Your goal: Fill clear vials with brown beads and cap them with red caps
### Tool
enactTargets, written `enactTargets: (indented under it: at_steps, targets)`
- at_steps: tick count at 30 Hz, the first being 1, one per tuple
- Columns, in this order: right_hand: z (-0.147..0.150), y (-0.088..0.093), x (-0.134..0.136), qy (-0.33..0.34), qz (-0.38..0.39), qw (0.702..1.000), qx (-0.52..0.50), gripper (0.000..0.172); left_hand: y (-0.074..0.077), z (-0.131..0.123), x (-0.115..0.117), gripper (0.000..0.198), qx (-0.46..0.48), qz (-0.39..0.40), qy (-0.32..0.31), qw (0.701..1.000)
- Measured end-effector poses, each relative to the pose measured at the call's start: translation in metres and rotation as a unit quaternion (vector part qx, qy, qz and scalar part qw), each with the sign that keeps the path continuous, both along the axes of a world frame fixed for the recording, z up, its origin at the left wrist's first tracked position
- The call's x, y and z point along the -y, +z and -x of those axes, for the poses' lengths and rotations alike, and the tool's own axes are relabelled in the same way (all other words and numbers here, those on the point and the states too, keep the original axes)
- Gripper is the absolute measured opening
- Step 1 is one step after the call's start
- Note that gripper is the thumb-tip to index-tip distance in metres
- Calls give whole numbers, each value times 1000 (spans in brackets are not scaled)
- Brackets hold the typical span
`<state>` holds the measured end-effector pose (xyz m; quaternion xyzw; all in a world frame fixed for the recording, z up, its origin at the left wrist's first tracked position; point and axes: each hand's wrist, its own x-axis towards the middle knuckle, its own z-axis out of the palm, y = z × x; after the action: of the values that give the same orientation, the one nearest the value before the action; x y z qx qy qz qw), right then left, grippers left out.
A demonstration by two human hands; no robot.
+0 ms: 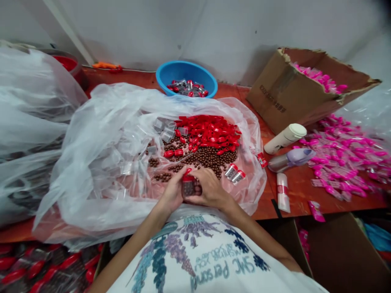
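In front of my body, my left hand (173,192) is closed around a small clear jar (188,186) with a red top and brown balls inside. My right hand (210,188) is closed against the jar's other side, its fingers over the top; a second filled jar seems to sit under them. Just beyond lie loose brown balls (210,159) and a heap of red plastic caps (210,132) on a spread clear plastic bag (106,110). Empty clear cups (167,132) lie left of the caps. Two red-topped jars (235,174) rest to the right of my right hand.
A blue basin (161,75) with red-topped jars stands at the back. On the right are a cardboard box (271,93), a white bottle (284,138), a purple-topped bottle (284,160) and a pile of pink-capped tubes (342,158). Large plastic bags (27,122) crowd the left.
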<state>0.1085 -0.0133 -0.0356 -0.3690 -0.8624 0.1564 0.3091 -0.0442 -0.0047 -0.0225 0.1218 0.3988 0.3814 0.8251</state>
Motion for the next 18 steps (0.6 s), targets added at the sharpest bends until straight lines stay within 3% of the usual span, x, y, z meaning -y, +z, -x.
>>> enactTargets:
  at_steps: [6, 13, 18]
  targets:
    - [3, -2, 3, -43, 18, 998, 33, 75, 0, -3, 4, 31, -18, 3, 28, 999]
    - [2, -7, -2, -11, -47, 998, 45, 68, -11, -11, 12, 36, -27, -31, 47, 998]
    - [4, -4, -1, -2, -36, 998, 57, 57, -22, -17, 18, 32, -87, -58, 58, 993]
